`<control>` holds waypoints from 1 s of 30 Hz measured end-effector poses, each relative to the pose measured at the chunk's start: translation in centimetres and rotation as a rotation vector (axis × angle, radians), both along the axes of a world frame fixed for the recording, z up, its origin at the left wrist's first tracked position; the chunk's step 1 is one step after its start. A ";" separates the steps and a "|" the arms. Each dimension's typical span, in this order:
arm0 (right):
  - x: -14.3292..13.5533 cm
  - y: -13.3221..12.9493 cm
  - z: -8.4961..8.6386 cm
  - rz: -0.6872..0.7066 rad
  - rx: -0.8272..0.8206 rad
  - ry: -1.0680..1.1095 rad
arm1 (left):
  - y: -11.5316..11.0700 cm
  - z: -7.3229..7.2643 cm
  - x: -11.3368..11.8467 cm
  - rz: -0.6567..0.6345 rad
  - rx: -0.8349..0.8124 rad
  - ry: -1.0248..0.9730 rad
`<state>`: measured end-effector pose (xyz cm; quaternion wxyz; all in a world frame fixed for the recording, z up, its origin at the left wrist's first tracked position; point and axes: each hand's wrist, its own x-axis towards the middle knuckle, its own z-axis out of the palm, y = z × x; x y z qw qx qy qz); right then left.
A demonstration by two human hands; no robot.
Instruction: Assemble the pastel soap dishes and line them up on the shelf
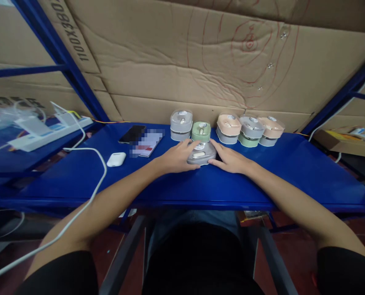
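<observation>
Grey lidded case on blue worktop: left hand at 9 o'clock and right hand at 3 o'clock, both open-fingered, cup it; contents indistinct.

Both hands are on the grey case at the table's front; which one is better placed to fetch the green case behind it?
Probably the left hand: its fingertips lie almost directly below the green case, while the right hand sits farther right on the grey case, nearer the peach case.

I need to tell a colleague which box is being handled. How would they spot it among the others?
On the blue table, a row of small lidded boxes lines the cardboard wall. The grey box sits alone in front of that row, between the left hand and right hand, which both touch it.
</observation>
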<state>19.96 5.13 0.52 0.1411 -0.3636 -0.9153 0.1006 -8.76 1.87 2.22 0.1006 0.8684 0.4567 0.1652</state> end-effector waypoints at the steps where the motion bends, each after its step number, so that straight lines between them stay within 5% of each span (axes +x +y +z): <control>1: 0.0 0.2 -0.3 0.002 0.012 -0.002 | -0.3 0.1 0.2 0.032 -0.002 0.023; 7: -0.6 1.5 -1.5 0.062 0.254 0.035 | -4.1 0.4 1.5 0.258 0.113 0.184; 13: -3.2 3.6 -1.0 -0.049 0.388 0.021 | -7.4 0.8 1.3 0.496 0.150 0.311; 21: -5.2 6.3 -0.6 -0.049 0.330 -0.091 | -7.9 2.0 0.5 0.411 0.058 0.376; 30: -1.1 0.6 -1.2 0.014 0.483 0.023 | -7.3 3.4 2.6 0.420 0.035 0.491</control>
